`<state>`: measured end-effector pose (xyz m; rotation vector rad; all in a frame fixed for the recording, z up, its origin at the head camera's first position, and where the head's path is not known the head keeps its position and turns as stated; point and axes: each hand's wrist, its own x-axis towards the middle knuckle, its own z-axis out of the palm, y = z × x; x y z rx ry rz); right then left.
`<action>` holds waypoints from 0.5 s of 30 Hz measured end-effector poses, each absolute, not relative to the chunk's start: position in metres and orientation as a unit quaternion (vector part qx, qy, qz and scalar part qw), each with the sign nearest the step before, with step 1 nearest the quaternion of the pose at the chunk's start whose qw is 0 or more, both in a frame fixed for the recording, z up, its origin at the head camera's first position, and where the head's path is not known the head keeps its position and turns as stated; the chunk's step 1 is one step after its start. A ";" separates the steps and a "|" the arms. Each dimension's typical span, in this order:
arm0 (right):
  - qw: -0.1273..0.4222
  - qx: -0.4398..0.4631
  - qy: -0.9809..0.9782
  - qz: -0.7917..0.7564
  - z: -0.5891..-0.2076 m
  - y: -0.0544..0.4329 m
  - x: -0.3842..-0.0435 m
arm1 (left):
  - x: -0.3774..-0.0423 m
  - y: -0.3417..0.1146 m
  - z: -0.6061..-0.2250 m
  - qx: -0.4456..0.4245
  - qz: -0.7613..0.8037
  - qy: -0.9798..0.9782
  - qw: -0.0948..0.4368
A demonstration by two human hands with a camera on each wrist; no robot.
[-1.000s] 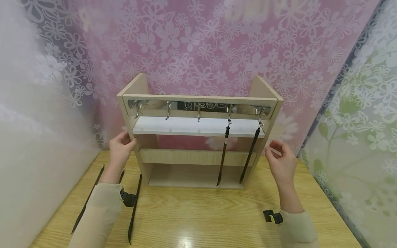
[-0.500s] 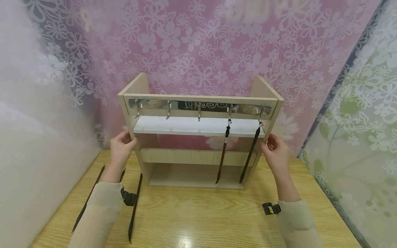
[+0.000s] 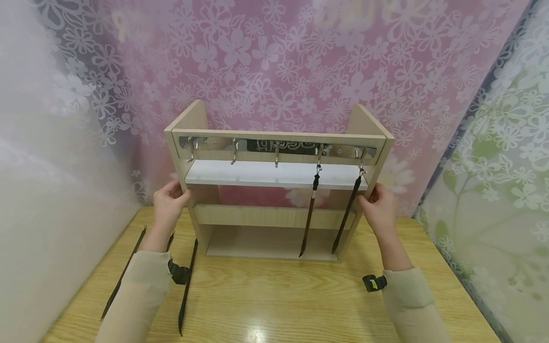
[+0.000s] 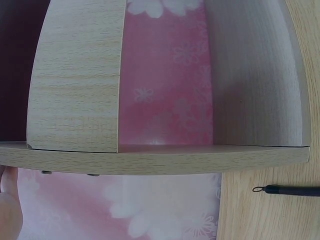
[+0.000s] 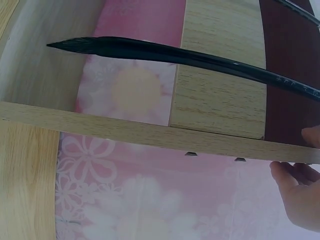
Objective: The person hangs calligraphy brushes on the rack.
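A small wooden shelf rack [image 3: 240,215] stands on the table, with a metal hook strip across its top front. My left hand [image 3: 168,202] grips the rack's left side panel, thumb at its front edge. On the opposite side my right hand [image 3: 381,209] pinches the right panel; in the right wrist view its thumb is inside and its fingers outside. Two calligraphy brushes hang tip down from the hooks at the right: a brown-handled brush [image 3: 310,214] and a dark brush [image 3: 346,214]. The dark one crosses the right wrist view close up.
On the table [image 3: 274,295] left of the rack lie a dark brush [image 3: 187,290], another brush [image 3: 124,271] farther left, and a third [image 3: 170,240] mostly hidden by my left arm. A flowered pink backdrop [image 3: 274,62] stands behind the rack.
My right hand has come in leftward from beside the rack and taken hold of its right panel. The left hand keeps its grip. The brown-handled brush sways slightly.
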<state>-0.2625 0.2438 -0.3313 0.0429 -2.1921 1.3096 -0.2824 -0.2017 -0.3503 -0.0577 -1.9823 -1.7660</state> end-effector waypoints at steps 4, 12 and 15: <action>0.288 0.020 -0.812 0.507 -0.329 0.242 -0.262 | -0.275 -0.198 -0.343 -0.020 -0.654 -0.717 0.238; 0.297 0.023 -0.811 0.504 -0.330 0.243 -0.264 | -0.278 -0.201 -0.351 -0.022 -0.646 -0.721 0.251; 0.296 0.022 -0.808 0.509 -0.331 0.243 -0.264 | -0.275 -0.202 -0.353 -0.015 -0.652 -0.717 0.245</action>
